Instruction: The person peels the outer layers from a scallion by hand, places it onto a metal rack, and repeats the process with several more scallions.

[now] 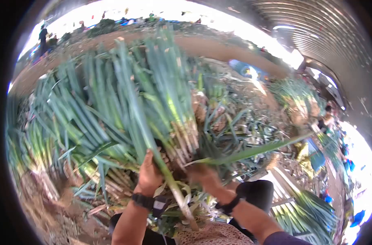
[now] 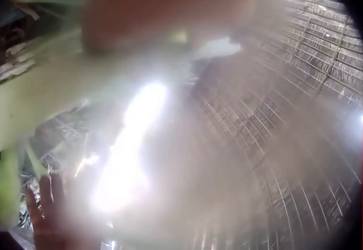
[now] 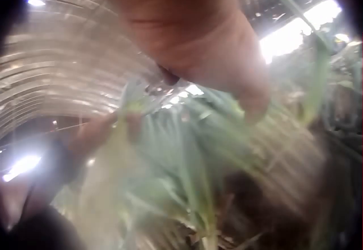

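A left hand (image 1: 150, 175) grips a long leek (image 1: 169, 179) slantwise over the worker's lap, thumb along the stalk and fingers curled round it, green top up and pale end down. Beside the stalk, a right hand (image 1: 204, 175) blurs with motion at the near end of a loose-looking leaf (image 1: 251, 152), which juts out to the right. Whether its fingers pinch the leaf or only brush it, one cannot tell. The step in hand appears to be stripping outer leaves, one stalk at a time (a fiddly job, by the look of the litter (image 1: 251, 126)). The next move calls for a steady left grip, the leaf drawn fully clear and let go, and the stalk checked for ragged layers before it joins the heaped leeks (image 1: 100, 90) in front.
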The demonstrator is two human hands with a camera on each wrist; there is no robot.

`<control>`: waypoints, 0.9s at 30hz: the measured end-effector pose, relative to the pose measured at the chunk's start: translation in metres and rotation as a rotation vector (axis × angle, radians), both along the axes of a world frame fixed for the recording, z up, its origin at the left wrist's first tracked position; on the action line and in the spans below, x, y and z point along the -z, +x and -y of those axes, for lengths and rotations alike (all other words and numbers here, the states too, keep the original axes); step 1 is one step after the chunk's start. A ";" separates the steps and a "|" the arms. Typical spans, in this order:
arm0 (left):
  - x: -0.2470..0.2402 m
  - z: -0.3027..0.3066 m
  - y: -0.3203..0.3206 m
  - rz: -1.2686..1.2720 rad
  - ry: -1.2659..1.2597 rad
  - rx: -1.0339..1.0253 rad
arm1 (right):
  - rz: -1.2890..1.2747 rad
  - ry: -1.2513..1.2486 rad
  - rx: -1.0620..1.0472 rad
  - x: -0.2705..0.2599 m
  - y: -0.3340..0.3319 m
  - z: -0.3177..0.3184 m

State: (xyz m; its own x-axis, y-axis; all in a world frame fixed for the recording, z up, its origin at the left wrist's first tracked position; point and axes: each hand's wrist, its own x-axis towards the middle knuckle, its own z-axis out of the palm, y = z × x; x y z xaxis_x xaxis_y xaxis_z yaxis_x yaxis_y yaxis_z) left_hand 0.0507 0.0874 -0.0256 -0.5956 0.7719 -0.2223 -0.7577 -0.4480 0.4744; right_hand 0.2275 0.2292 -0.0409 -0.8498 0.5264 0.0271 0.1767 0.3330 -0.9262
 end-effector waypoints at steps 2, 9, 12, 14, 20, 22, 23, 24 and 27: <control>-0.008 0.003 0.007 -0.170 -0.062 -0.002 | -0.033 -0.135 -0.058 -0.011 -0.032 0.033; -0.004 -0.009 0.010 -0.199 -0.005 -0.081 | -0.005 0.277 -0.019 -0.026 -0.045 0.052; 0.002 -0.012 0.011 -0.263 -0.060 -0.112 | -0.004 0.287 -0.071 -0.024 -0.039 0.061; 0.005 -0.016 0.010 -0.285 -0.096 -0.124 | 0.093 0.323 -0.099 -0.021 -0.040 0.061; -0.010 -0.018 0.015 -0.361 -0.083 -0.171 | 0.014 0.407 0.015 -0.021 -0.037 0.043; -0.019 -0.017 0.019 -0.364 -0.111 -0.189 | -0.037 0.403 0.024 -0.026 -0.033 0.048; -0.021 -0.016 0.018 -0.366 -0.128 -0.198 | -0.063 0.399 0.027 -0.027 -0.032 0.052; -0.021 -0.016 0.017 -0.377 -0.142 -0.221 | -0.076 0.428 0.024 -0.026 -0.033 0.053; -0.011 -0.018 0.013 -0.412 -0.184 -0.274 | -0.121 0.491 0.009 -0.019 -0.033 0.054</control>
